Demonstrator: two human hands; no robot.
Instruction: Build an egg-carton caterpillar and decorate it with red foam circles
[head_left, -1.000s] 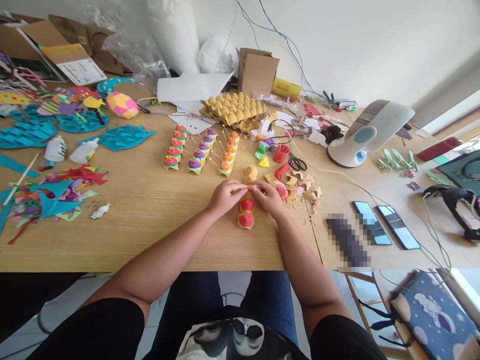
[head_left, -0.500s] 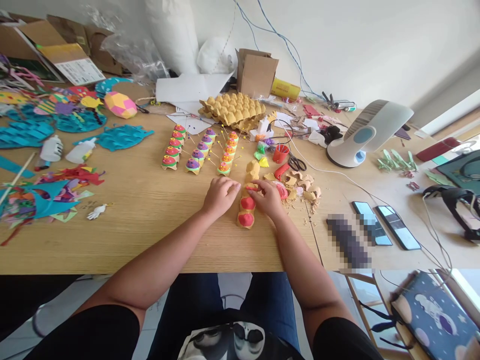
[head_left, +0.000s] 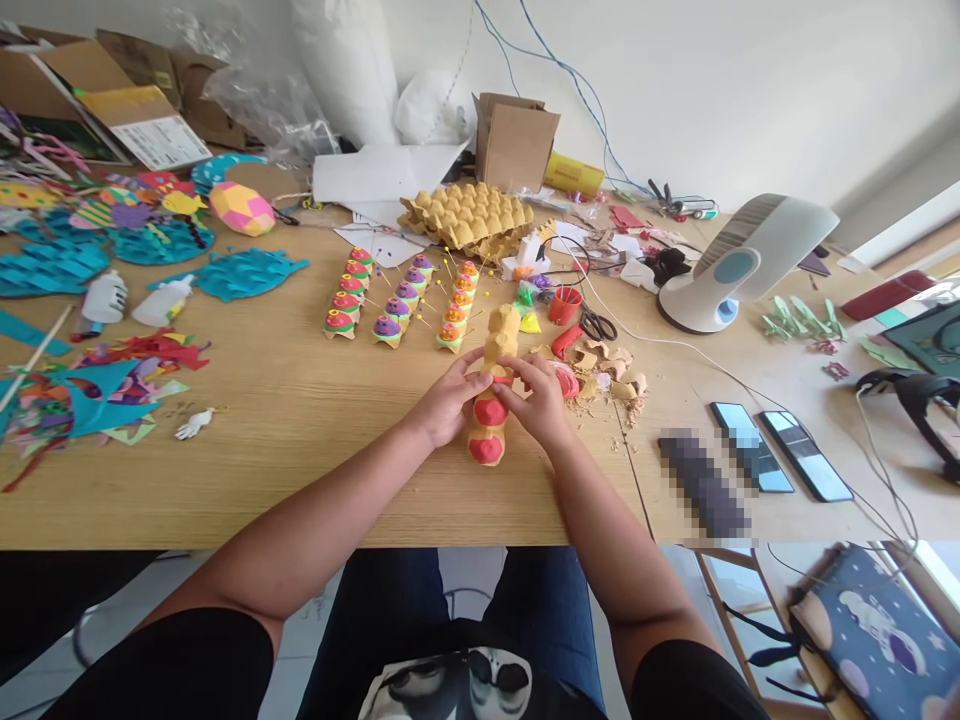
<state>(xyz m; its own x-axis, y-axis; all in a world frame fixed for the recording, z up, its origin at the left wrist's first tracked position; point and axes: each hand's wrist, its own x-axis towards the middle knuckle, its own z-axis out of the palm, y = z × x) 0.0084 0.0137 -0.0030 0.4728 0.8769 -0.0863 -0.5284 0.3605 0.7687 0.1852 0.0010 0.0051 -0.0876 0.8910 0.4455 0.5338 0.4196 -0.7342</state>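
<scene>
A yellow egg-carton strip (head_left: 502, 338) stands bumps-up in front of me, with red modelling clay (head_left: 491, 412) covering its nearer bumps; the farther ones are bare. My left hand (head_left: 452, 402) holds the strip's left side, thumb on top. From the right, my right hand (head_left: 537, 400) pinches at the red clay on a middle bump; its fingertips partly hide that bump. Beyond my hands stand three decorated strips: a red-topped one (head_left: 347, 295), a purple-topped one (head_left: 403, 300) and an orange-topped one (head_left: 459, 305), with pins sticking out.
Carton scraps (head_left: 611, 365), black-handled scissors (head_left: 598, 324) and a red tub (head_left: 564, 305) lie to the right. A stack of egg trays (head_left: 469, 215) sits behind. A white fan (head_left: 742, 265) and phones (head_left: 806, 455) are farther right; paper scraps (head_left: 97, 390) are at left.
My left hand has moved right and taken hold of the strip. The strip has shifted slightly toward me and left, and my right hand stays at the clay.
</scene>
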